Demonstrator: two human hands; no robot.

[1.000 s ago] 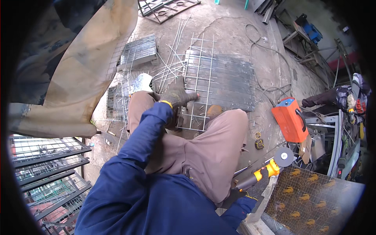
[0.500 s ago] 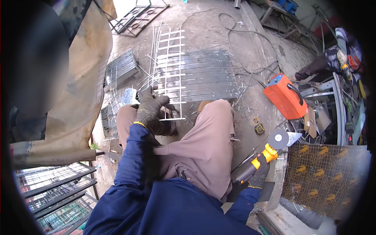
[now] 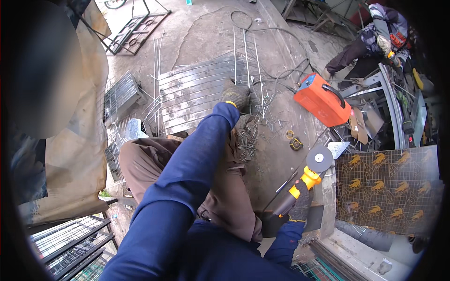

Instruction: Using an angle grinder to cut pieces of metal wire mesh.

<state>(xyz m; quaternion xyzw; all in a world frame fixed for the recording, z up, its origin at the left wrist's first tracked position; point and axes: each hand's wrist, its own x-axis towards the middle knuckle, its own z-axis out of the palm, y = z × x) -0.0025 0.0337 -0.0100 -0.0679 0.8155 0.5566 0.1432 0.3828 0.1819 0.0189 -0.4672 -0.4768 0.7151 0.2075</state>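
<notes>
Gloved, the left hand (image 3: 235, 95) reaches out flat onto the wire mesh (image 3: 197, 91) lying on the concrete ahead of the knees; its grip I cannot tell. Right hand (image 3: 300, 208) is closed round a yellow grinder (image 3: 307, 175), held low beside an orange welder (image 3: 322, 99).

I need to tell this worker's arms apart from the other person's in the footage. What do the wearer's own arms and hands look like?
Both arms wear long dark blue sleeves. The left hand is in a worn, grey-brown work glove with a yellow band at the cuff. The right hand wears a dark grey glove of a similar kind. No bare parts, markings or cables show on either arm.
</notes>
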